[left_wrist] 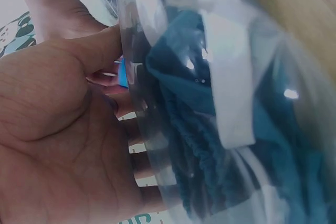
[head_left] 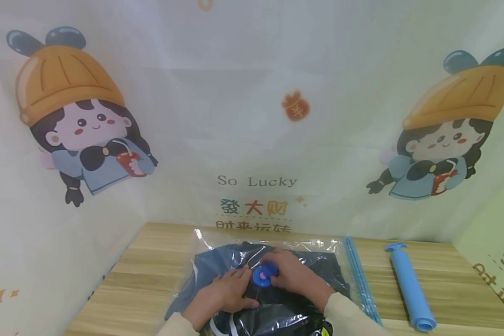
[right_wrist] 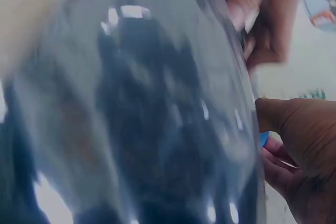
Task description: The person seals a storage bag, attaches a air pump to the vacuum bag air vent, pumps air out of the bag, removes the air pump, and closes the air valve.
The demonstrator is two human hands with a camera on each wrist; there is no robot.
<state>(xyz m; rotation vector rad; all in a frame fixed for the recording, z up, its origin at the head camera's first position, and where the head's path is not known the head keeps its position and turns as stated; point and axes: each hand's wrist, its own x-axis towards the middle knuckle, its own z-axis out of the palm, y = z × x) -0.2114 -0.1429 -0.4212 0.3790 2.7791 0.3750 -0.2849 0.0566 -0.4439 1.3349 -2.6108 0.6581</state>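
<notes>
Left fingers (head_left: 240, 276) spread on bag (head_left: 277, 305); right fingers (head_left: 273, 256) pinch cap (head_left: 270, 268) (blue edge (head_left: 362, 280) faces right).

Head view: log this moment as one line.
left hand: resting on clear vacuum bag | right hand: pinching blue valve cap | blue hand pump: lying right of bag

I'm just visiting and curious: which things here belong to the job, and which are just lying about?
In the job: clear bag, dark fabric inside, blue valve, left hand, right hand; probably the blue pump, though untouched.

Just around: printed backdrop, wooden table.
</notes>
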